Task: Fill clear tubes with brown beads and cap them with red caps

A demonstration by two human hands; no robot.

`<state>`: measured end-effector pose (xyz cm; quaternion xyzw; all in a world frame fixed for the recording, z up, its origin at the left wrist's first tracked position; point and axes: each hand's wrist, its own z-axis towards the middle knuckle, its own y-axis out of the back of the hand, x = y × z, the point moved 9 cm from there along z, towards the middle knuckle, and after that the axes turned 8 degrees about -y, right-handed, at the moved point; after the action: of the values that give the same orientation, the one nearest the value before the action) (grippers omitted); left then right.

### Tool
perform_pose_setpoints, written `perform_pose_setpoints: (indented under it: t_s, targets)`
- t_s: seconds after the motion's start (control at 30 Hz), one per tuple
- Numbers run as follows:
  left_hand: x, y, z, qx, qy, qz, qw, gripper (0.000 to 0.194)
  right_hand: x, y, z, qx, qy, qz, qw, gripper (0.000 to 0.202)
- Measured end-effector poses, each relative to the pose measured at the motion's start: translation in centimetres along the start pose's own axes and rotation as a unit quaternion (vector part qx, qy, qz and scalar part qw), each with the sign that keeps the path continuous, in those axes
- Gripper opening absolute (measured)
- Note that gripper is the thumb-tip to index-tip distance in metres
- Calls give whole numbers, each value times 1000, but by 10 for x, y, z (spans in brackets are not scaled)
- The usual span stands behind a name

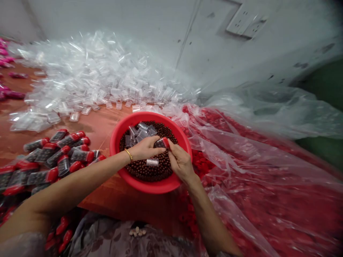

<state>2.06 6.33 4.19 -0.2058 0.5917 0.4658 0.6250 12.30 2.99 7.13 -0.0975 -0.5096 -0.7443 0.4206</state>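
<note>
Over a red basin (151, 188) my two hands meet at one small clear container filled with dark beads (158, 143). My left hand (146, 148), a gold bracelet at its wrist, is closed round the container's body. At its other end my right hand (180, 160) pinches the red cap (165, 142). Glossy brown beads (147, 173) fill much of the basin. Several empty clear containers (140, 132) lie on the beads behind my left hand, and one more clear container (152, 162) lies just below it.
A big heap of clear empty containers (107, 75) lies along the wall. Filled red-capped containers (64, 151) are piled at left, pink items (10, 94) beyond. To the right, clear plastic sheeting (254, 153) covers red caps (199, 162). A socket panel (246, 21) is on the wall.
</note>
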Motion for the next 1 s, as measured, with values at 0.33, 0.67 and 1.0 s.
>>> perform_pose_setpoints:
  t_s: [0.33,0.67,1.0]
  targets:
    - [-16,-16,0,106,-13,154,982,27,-15,24,-1,-100,-127,134,978,31]
    - [-13,-43,-7,170,-50,272,946,24,-39,-49,17,71,-328,346,877,65]
    - [-35,-30,-1,111,-67,356,926,27,-48,19,18,-154,-246,399,870,60]
